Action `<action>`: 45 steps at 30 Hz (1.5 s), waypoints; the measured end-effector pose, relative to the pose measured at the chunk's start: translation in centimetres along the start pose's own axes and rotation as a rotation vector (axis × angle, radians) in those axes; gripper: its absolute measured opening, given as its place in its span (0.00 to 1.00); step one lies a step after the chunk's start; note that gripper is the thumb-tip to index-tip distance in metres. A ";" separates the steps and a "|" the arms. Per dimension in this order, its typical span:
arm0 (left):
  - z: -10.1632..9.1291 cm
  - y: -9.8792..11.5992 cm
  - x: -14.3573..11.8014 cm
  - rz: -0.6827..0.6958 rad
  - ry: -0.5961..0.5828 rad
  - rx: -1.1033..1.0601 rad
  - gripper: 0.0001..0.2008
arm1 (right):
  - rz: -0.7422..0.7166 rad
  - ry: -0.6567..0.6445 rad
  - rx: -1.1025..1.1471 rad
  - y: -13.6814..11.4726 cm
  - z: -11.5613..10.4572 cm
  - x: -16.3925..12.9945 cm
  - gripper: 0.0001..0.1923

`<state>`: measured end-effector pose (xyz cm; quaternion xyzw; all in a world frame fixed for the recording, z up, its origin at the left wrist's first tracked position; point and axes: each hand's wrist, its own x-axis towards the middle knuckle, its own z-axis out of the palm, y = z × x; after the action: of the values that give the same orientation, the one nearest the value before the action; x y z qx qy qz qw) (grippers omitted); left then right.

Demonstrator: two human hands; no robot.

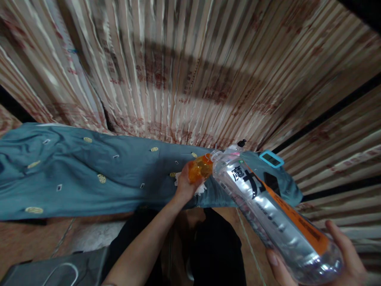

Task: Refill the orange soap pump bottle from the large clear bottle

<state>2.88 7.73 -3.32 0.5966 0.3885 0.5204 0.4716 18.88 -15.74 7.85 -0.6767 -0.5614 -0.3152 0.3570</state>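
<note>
Large clear bottle (264, 206), tilted neck-down, its base cupped by the right hand (353, 268); the left hand (185, 187) encircles an orange container (200, 169) at its neck, over the cloth-covered desk (127, 169). Pouring appears underway; the amount left cannot be told.

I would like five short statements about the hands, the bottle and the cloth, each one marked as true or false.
1. The left hand holds an orange translucent container. True.
2. The large plastic bottle stands upright. False: it is tilted, its neck near the orange translucent container.
3. The right hand holds the bottle near its base. True.
4. The teal cloth is without pattern. False: it carries yellow motifs.
5. A light-blue-framed device is near the cloth's right end. True.
</note>
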 end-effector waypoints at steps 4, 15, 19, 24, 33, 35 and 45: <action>0.0 0.1 0.0 0.000 0.000 0.014 0.31 | -0.009 -0.026 0.002 -0.6 -0.2 0.5 0.53; 0.0 0.5 0.0 -0.008 0.008 0.010 0.30 | 0.084 -0.020 -0.034 -0.9 -0.1 0.2 0.55; 0.0 0.4 0.0 0.002 0.016 0.010 0.29 | 0.145 -0.024 0.004 -1.6 -0.1 0.1 0.56; 0.0 0.3 0.1 -0.003 0.024 0.024 0.31 | 0.213 -0.020 -0.019 -3.1 -0.2 0.5 0.53; 0.1 0.6 0.2 -0.022 0.032 0.011 0.30 | 0.144 -0.019 -0.017 -1.1 -0.1 -0.2 0.58; 0.1 0.6 0.2 -0.020 0.037 0.011 0.30 | 0.148 -0.018 -0.027 -1.1 -0.1 -0.4 0.57; 0.1 0.7 0.2 -0.022 0.040 0.025 0.29 | 0.297 -0.005 -0.020 -3.5 -0.2 0.1 0.55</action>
<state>2.95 7.76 -2.60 0.5876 0.4107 0.5220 0.4622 15.45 -15.44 8.47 -0.7568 -0.4526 -0.2628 0.3916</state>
